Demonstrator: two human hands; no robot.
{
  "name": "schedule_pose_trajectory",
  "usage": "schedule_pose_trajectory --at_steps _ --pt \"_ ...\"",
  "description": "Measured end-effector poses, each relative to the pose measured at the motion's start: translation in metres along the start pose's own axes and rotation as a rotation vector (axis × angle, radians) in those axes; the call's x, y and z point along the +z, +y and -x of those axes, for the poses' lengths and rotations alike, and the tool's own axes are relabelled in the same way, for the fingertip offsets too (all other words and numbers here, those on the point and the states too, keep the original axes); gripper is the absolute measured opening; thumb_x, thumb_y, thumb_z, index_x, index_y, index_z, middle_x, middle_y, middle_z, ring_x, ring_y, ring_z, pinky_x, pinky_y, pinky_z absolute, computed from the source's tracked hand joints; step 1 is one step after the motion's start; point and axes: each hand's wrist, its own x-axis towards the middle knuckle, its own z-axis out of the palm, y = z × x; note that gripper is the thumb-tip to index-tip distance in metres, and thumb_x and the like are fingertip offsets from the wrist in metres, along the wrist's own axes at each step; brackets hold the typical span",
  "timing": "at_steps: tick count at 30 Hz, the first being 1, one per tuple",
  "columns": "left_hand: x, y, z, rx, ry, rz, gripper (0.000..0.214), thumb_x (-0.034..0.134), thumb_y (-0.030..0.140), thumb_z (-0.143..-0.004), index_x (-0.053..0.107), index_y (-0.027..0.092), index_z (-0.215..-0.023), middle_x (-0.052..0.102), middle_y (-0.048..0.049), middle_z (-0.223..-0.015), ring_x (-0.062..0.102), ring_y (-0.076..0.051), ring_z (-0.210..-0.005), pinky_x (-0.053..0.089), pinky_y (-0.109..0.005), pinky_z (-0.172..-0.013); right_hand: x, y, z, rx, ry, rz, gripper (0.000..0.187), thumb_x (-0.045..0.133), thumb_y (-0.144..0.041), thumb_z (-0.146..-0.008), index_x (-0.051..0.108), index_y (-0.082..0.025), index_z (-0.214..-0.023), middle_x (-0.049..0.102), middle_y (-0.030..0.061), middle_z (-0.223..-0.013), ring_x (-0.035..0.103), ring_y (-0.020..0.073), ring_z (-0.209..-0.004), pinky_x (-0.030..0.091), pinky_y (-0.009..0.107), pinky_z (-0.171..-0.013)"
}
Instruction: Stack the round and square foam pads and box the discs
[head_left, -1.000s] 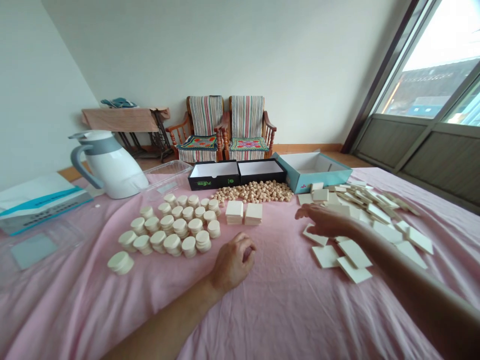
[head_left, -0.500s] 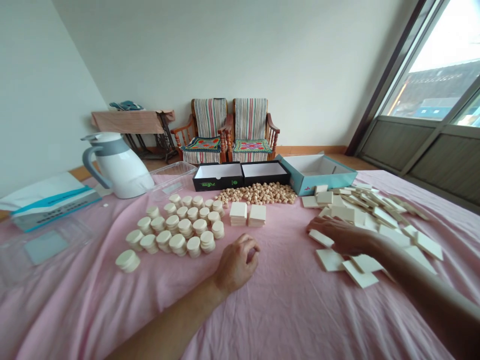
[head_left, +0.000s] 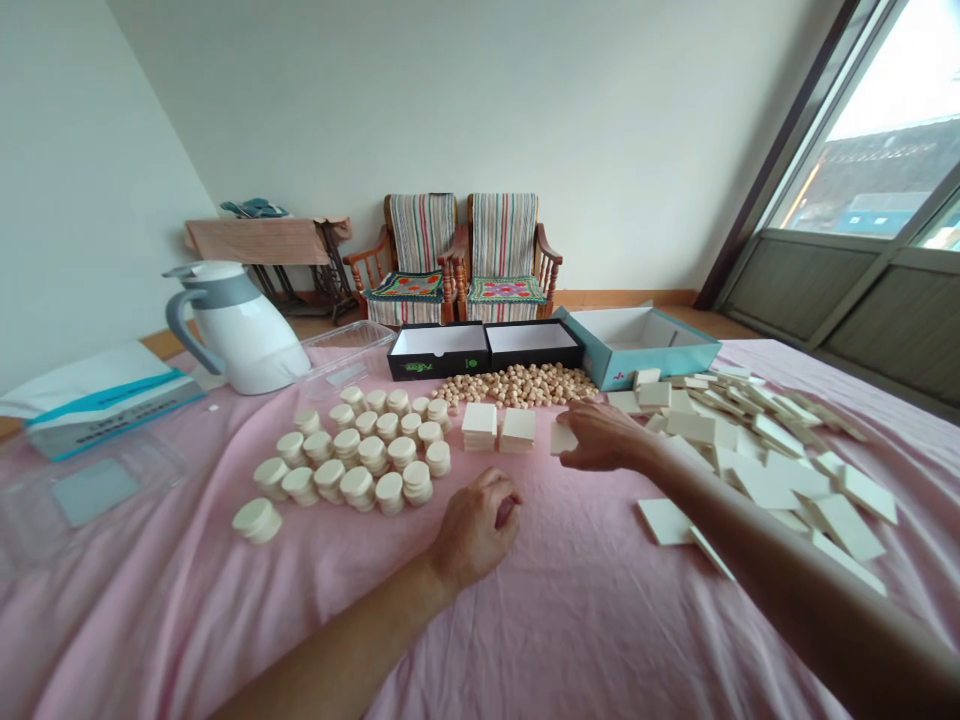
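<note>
Beyond curled left hand (head_left: 476, 525) and right hand (head_left: 606, 437) pinching a tile (head_left: 561, 438), white-lined black boxes (head_left: 431, 367), teal box (head_left: 664, 361)

Bare pink cloth (head_left: 581, 550) leaves passage between the left hand (head_left: 476, 530) and scattered tiles (head_left: 766, 486), but square stacks (head_left: 517, 428) block straight ahead.

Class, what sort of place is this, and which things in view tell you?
Probably a room in a home: cushioned wooden armchairs stand against the wall, with a cloth-covered stand beside them and a jug on the pink cloth.
</note>
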Motion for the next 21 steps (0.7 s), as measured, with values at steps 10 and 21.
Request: schedule_pose_trajectory --at_steps 10,21 --pt "-0.001 0.001 0.000 -0.016 -0.013 0.023 0.021 0.052 0.008 -0.073 0.064 0.019 -0.086 0.063 -0.0026 -0.094 0.061 -0.015 -0.083 0.047 -0.024 -0.074 -0.026 -0.031 -0.035 0.003 -0.181 0.136 0.041 0.074 -0.033 -0.057 0.072 -0.014 -0.094 0.071 0.0155 -0.097 0.065 0.0311 -0.097 0.048 0.041 -0.084" --pt "0.000 -0.002 0.001 0.008 -0.023 0.012 0.020 0.052 0.008 -0.074 0.062 0.019 -0.087 0.063 -0.0024 -0.097 0.061 -0.016 -0.085 0.047 -0.026 -0.078 -0.032 -0.043 -0.049 -0.067 -0.163 0.088 0.047 0.078 -0.032 -0.058 0.070 -0.014 -0.101 0.070 0.0179 -0.102 0.066 0.0325 -0.095 0.052 0.041 -0.077"
